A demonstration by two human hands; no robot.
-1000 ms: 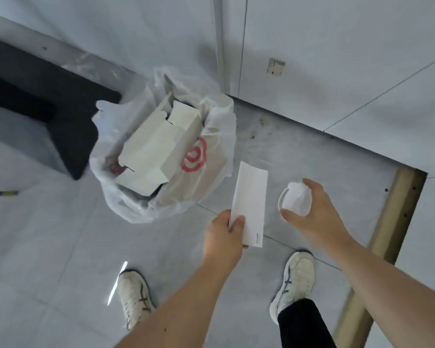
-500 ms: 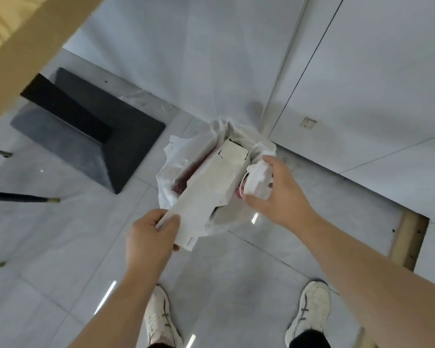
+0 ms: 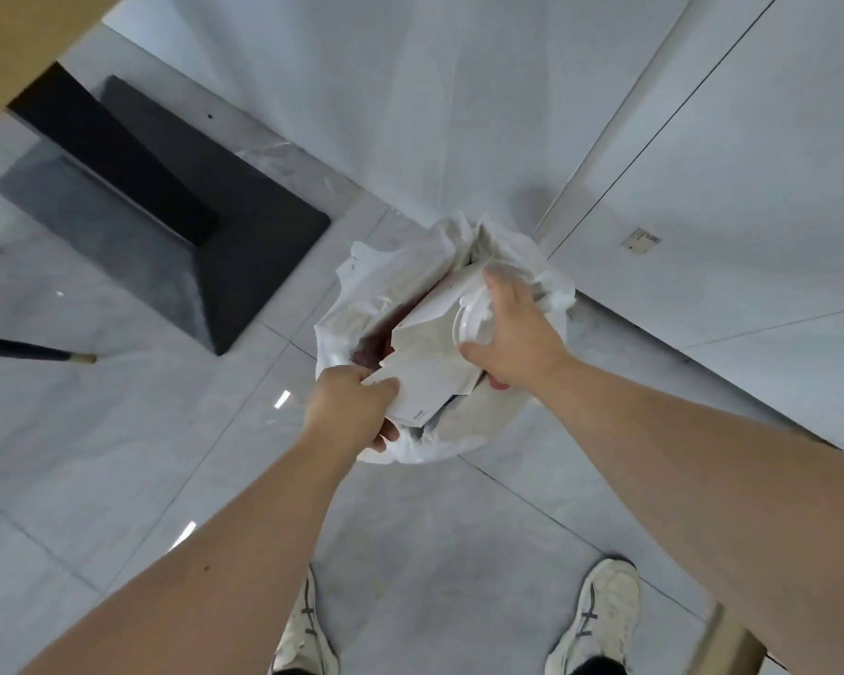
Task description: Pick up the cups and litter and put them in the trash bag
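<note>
A white plastic trash bag point(image 3: 356, 304) stands open on the grey tiled floor by the wall, stuffed with white cardboard boxes and something red inside. My left hand point(image 3: 349, 406) grips the near end of a flat white carton point(image 3: 425, 382) that lies over the bag's mouth. My right hand point(image 3: 517, 341) holds a clear plastic cup point(image 3: 469, 321) pressed down among the boxes inside the bag. The bag's lower right side is hidden behind my right hand and wrist.
A black table base point(image 3: 244, 265) stands left of the bag, under a wooden tabletop edge point(image 3: 25, 46). Dark chair legs point(image 3: 35, 353) stick in from the left. White wall panels point(image 3: 702, 187) rise behind the bag. My two white shoes point(image 3: 600, 611) stand on the floor below.
Both hands moved forward from the open floor to the bag. The carton and the cup went from held above the floor to pushed into the bag's mouth.
</note>
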